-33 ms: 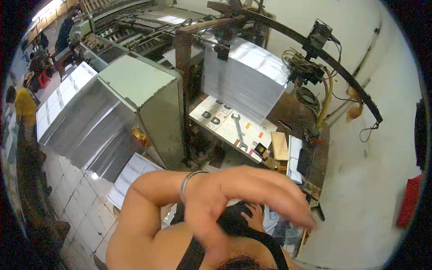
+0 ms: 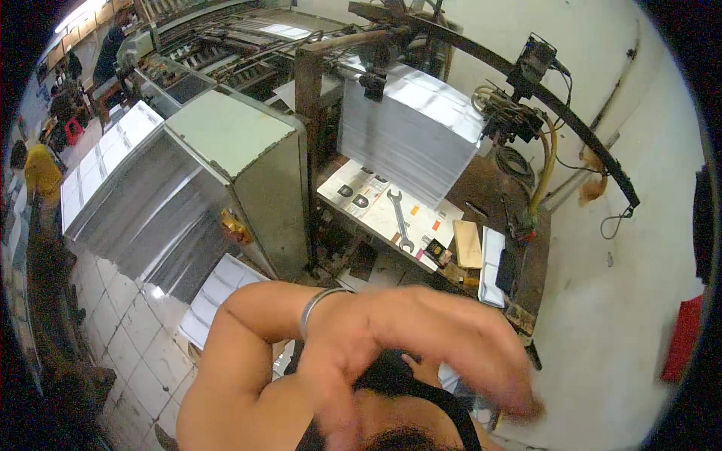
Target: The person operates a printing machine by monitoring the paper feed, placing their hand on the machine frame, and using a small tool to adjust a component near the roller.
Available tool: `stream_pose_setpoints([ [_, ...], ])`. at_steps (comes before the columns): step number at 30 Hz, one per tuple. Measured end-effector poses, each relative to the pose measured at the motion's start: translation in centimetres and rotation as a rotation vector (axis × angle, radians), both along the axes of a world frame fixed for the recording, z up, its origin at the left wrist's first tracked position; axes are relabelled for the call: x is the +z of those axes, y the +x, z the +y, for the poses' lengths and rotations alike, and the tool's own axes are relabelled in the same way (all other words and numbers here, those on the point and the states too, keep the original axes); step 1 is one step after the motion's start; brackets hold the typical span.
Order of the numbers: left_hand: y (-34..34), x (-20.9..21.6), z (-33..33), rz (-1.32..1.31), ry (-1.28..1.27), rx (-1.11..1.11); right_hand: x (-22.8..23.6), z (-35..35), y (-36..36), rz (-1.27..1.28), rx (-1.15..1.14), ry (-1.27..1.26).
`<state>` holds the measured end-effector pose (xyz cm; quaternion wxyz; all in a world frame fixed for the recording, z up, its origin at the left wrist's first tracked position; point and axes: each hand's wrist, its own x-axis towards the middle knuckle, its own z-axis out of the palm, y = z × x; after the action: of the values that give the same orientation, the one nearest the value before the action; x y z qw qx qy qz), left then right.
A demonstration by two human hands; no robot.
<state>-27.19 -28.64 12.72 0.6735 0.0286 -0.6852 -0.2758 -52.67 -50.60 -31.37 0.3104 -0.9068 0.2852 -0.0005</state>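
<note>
Black clothing [image 2: 387, 373], low centre, on the wearer's own body; right hand [image 2: 426, 371] lies against it, mostly hidden, so its grip I cannot tell. Left hand [image 2: 398, 319], metal bracelet [image 2: 310, 312] at the wrist, hangs close to the lens, blurred: thumb well apart from the curved fingers, a wide arch, nothing visible in it (fingertips smeared).

Beyond it, a work table [image 2: 481, 180]. Open-ended wrench [image 2: 399, 219] lies on printed sheets [image 2: 376, 218], its lower end near the front edge. Wooden block [image 2: 468, 244] sits right of it, then folded white paper [image 2: 492, 263]. Tall paper stack [image 2: 410, 143] stands behind, its lower corner near the wrench.

Room to move: tiled floor [image 2: 124, 323] runs along the left; a strip of it shows between the pale green cabinet [image 2: 233, 131] and the table. On the right, white wall [image 2: 594, 323] bounds the space.
</note>
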Motion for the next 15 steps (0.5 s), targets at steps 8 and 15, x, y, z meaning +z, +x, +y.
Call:
stream_pose_setpoints([
  [8, -6.0, 0.0, -1.1, 0.410, -0.320, -0.139, 1.1, 0.9, 0.9, 0.062, 0.192, -0.030],
  [15, 1.9, -0.7, -0.7, -0.076, -0.270, 0.183, -2.8, -1.1, -0.5, -0.088, 0.187, -0.098],
])
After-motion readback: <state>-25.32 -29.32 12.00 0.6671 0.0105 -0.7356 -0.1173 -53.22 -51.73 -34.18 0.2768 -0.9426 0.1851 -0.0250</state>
